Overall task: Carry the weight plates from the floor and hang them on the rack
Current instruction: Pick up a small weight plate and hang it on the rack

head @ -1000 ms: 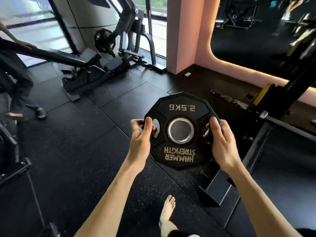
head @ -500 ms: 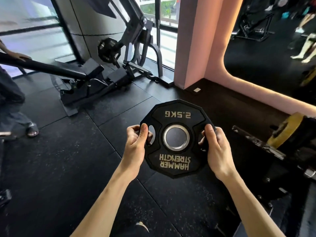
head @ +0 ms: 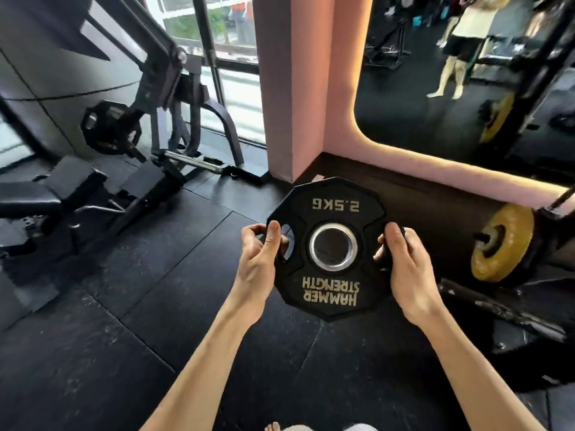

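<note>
Forearms bare, no sleeves in view; hands (head: 258, 259) bare, no gloves, rings or watch; bare toes (head: 273, 427) at bottom edge.

Black rubber floor (head: 130, 321) tiles covered the ground. A black plate-loaded machine (head: 161, 98) with a padded bench (head: 40, 194) stood at the left, before a window (head: 230, 32). A pink pillar (head: 292, 88) rose at the centre, and beside it a wall mirror (head: 435, 88) reflected a standing person (head: 463, 45).
</note>
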